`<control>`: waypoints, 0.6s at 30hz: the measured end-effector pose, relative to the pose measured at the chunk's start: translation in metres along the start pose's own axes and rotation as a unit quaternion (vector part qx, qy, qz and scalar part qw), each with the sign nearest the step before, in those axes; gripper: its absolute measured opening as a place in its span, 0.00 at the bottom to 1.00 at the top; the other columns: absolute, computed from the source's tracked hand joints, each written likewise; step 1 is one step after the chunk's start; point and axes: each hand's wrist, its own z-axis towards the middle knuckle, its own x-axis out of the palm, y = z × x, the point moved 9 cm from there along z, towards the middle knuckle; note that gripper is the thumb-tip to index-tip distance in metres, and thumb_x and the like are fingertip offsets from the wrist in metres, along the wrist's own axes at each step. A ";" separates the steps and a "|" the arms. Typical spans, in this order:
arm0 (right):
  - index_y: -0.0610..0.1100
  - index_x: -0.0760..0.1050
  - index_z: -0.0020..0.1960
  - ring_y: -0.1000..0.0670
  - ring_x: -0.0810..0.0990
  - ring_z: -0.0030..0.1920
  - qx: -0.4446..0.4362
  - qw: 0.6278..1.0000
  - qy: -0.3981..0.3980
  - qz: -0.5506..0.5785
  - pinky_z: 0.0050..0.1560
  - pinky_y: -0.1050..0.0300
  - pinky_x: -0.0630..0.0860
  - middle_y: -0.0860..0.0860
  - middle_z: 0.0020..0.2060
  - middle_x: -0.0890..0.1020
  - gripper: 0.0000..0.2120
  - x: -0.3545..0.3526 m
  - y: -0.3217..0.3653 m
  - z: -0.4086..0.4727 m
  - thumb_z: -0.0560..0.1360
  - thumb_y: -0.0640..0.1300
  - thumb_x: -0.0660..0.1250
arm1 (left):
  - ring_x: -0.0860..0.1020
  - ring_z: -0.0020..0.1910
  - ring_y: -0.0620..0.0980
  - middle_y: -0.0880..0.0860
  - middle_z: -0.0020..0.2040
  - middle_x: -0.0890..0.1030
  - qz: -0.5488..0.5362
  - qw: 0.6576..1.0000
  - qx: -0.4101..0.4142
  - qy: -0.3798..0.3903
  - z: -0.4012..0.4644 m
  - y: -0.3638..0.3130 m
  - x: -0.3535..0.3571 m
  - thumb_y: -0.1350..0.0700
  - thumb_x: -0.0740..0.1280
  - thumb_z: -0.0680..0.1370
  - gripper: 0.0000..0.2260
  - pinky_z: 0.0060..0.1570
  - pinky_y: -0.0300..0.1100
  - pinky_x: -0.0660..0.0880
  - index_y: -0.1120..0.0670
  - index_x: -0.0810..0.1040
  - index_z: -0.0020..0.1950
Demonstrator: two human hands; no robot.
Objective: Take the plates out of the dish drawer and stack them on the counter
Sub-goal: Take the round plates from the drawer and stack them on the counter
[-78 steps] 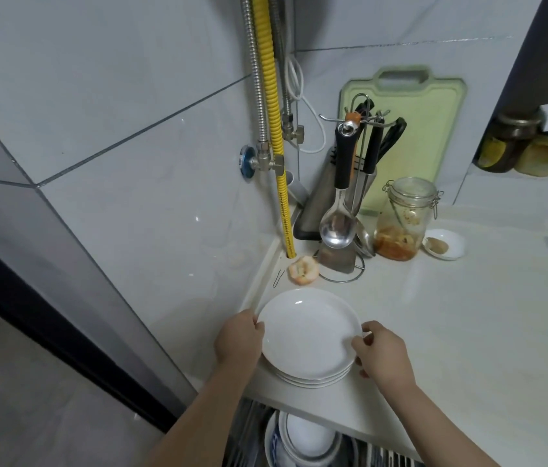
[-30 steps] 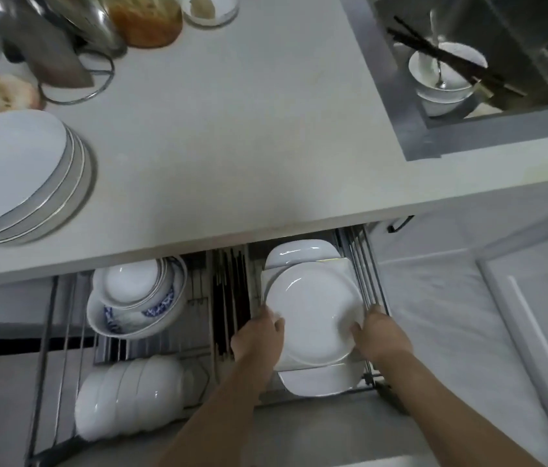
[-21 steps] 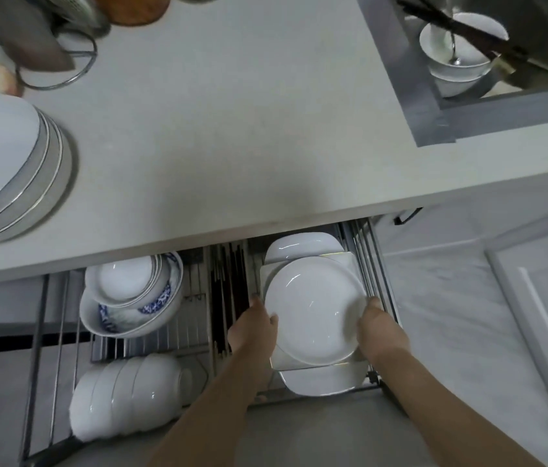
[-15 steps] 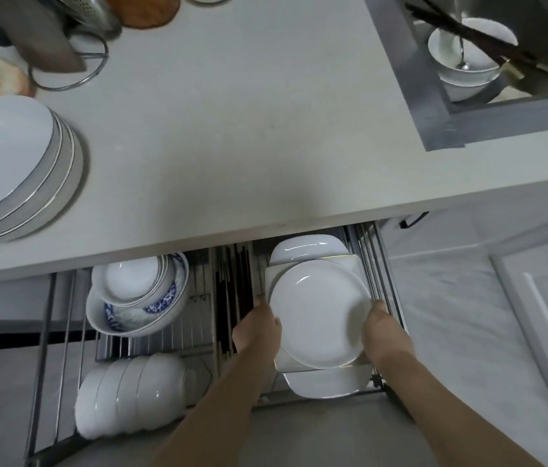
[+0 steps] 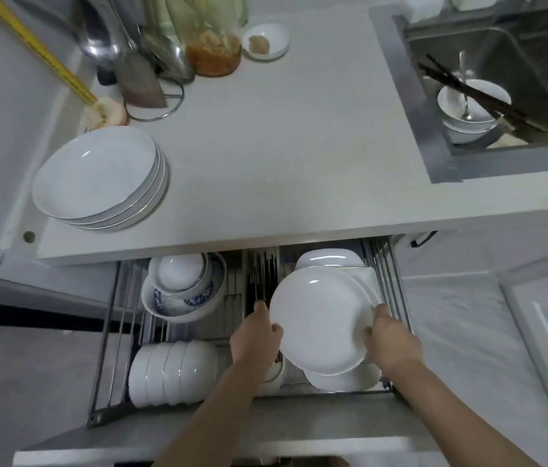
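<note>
A round white plate (image 5: 319, 318) is held over the right half of the open wire dish drawer (image 5: 107, 332). My left hand (image 5: 254, 335) grips its left rim and my right hand (image 5: 389, 338) grips its right rim. The plate is tilted and lifted a little above more white dishes (image 5: 343, 380) lying in the drawer under it; another white dish (image 5: 328, 259) shows behind. On the counter (image 5: 282, 156) at the left stands a stack of white plates (image 5: 97, 176).
The drawer's left half holds blue-patterned bowls (image 5: 181, 291) and a row of white bowls (image 5: 171, 374). A utensil rack (image 5: 138, 72), a glass jar (image 5: 213, 45) and a small saucer (image 5: 266, 40) stand at the counter's back. The sink (image 5: 501, 96) with a bowl and chopsticks lies right.
Both hands have raised the round plate off the dishes in the drawer and shifted it slightly left. The view has tilted up, showing more of the counter.
</note>
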 end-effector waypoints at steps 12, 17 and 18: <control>0.42 0.64 0.55 0.41 0.81 0.48 -0.104 0.994 -0.022 0.038 0.40 0.53 0.73 0.45 0.47 0.82 0.11 -0.042 0.062 -0.091 0.76 0.46 0.58 | 0.75 0.33 0.43 0.47 0.36 0.76 -0.092 0.994 -0.017 -0.062 -0.067 0.045 -0.086 0.54 0.63 0.75 0.04 0.28 0.37 0.69 0.51 0.70 0.47; 0.43 0.64 0.55 0.44 0.82 0.43 -0.146 0.988 -0.035 0.047 0.36 0.56 0.70 0.47 0.43 0.83 0.10 -0.065 0.103 -0.113 0.76 0.47 0.57 | 0.73 0.29 0.43 0.47 0.32 0.75 -0.114 0.987 -0.016 -0.109 -0.086 0.068 -0.131 0.54 0.63 0.74 0.07 0.25 0.36 0.66 0.48 0.65 0.40; 0.43 0.65 0.54 0.44 0.82 0.43 -0.155 0.986 -0.039 0.051 0.35 0.56 0.70 0.47 0.42 0.83 0.10 -0.071 0.113 -0.117 0.76 0.47 0.57 | 0.73 0.28 0.43 0.47 0.32 0.75 -0.120 0.985 -0.017 -0.120 -0.090 0.073 -0.142 0.54 0.63 0.74 0.07 0.25 0.36 0.65 0.47 0.65 0.39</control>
